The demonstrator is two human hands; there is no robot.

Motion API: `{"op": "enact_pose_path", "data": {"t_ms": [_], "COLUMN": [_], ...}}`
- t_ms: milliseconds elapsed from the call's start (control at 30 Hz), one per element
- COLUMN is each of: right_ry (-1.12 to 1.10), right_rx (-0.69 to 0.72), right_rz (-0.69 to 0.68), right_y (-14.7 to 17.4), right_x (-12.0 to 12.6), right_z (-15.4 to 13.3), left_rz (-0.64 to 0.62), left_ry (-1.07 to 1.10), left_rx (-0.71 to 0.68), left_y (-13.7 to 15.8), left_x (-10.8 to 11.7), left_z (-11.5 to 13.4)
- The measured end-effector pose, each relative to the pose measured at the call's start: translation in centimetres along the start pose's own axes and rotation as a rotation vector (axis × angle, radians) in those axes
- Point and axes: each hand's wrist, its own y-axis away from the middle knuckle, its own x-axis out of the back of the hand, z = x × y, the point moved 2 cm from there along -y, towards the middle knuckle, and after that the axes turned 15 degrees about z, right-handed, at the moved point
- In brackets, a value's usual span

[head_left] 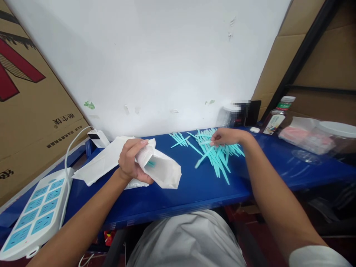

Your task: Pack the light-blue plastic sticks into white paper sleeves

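My left hand (132, 159) is wrapped round a white bag (167, 172), tilted with its mouth open toward the right. Inside the bag a bit of teal shows, most of its contents being hidden. Over a loose pile of slim teal plastic sticks (219, 159), my right hand (224, 137) has thumb and fingers pinched on a teal plastic stick (204, 142). Another stick (203, 157) slants down to the left just below those fingertips. A smaller cluster of the same sticks (179, 139) lies left of the pile. What exact kind of stick they are I cannot tell.
White flat bags (102, 159) lie left on the blue table (178, 200). A power strip (36, 211) and a white plugged-in device (98, 138) stand at the left. A bottle (275, 118), clear jars and a pink packet (306, 137) are at the right. A white wall rises behind.
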Motion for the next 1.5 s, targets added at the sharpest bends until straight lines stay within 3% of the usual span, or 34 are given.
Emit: {"op": "enact_pose_path", "data": {"t_ms": [67, 233, 367, 433, 567, 733, 900, 1100, 1333, 1433, 1500], "right_ry": [-0.064, -0.415, -0.724, -0.795, -0.771, -0.513, -0.408, -0.52, -0.525, -0.512, -0.481], "right_rx": [0.059, 0.14, 0.149, 0.173, 0.243, 0.372, 0.413, 0.299, 0.237, 0.233, 0.255], "right_rz": [0.089, 0.492, 0.795, 0.865, 0.838, 0.723, 0.609, 0.783, 0.945, 0.947, 0.841], "right_y": [0.4, 1.3, 0.6, 0.1, -0.4, 0.2, 0.7, 0.1, -0.5, -0.4, -0.5], "right_x": [0.5, 1.7, 1.2, 0.4, -1.9, -4.7, -5.3, -3.4, -3.1, -3.1, -3.5], "right_z": [-0.7, -2.6, -3.3, -3.9, -5.7, -8.4, -9.3, -7.4, -6.1, -6.1, -6.4], "left_rz": [-0.07, -0.178, -0.346, -0.393, -0.425, -0.409, -0.448, -0.425, -0.41, -0.417, -0.435], "left_ry": [-0.058, -0.062, -0.148, -0.191, -0.216, -0.218, -0.183, -0.229, -0.266, -0.27, -0.264], "left_rx": [0.038, 0.021, 0.155, 0.205, 0.235, 0.206, 0.165, 0.226, 0.237, 0.252, 0.248], "left_y": [0.0, -1.0, -1.1, -0.8, -0.1, 0.0, 0.2, 0.1, 0.2, 0.2, 0.2], "left_x": [-0.3, -1.3, -2.0, -2.3, -2.7, -2.8, -3.0, -2.9, -2.9, -2.9, -2.9], "left_z": [-0.2, 0.3, -0.1, -0.5, -0.9, -0.9, -1.0, -1.0, -1.3, -1.4, -1.3]}}
